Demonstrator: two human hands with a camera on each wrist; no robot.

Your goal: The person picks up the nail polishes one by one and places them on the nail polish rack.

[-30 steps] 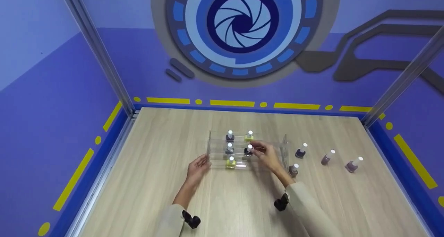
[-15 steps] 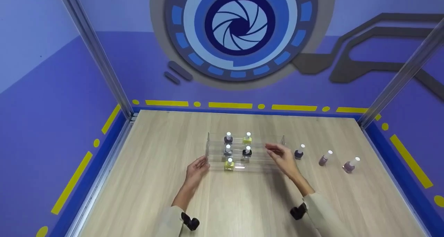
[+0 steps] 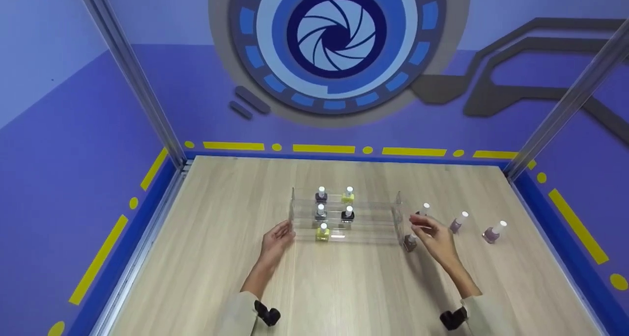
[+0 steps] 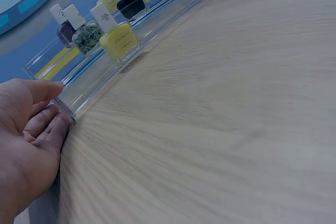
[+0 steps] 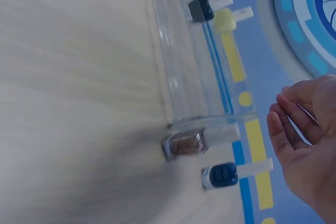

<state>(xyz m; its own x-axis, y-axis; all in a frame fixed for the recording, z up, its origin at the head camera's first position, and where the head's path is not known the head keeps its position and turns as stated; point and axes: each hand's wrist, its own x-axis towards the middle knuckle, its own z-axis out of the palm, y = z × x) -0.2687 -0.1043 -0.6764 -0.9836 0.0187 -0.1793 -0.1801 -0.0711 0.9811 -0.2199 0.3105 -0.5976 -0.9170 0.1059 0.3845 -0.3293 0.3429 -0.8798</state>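
Tabletop [image 3: 334, 292], pale-grained, meets blue walls [image 3: 167, 85]; relaxed hands [image 3: 276, 242] [image 3: 438, 242] sit apart, left touching clear rack [image 3: 371, 224].

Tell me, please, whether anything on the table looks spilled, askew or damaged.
Nothing stands out: five capped bottles stand upright on the clear rack, the four bottles beside it are capped too, and no spill shows on the table.

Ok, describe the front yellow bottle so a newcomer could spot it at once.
On the table stands a clear rack. The yellow bottle sits on its front tier, white cap up. It is alone there; the other yellow one is at the back.
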